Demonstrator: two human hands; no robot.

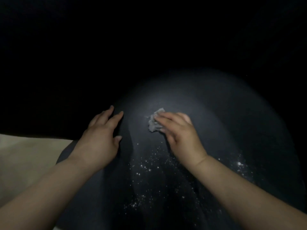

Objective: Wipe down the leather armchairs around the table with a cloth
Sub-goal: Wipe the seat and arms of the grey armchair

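Right hand (181,135) presses a crumpled grey cloth (155,121) onto the dark leather armchair (216,113), fingers fairly flat over it. Left hand (101,136) spread, bracing beside. Risk: the small wad slips from under the fingers; white specks (149,168) nearer the wrists may smear. Pale floor (25,155) at left; elsewhere too dark to read.
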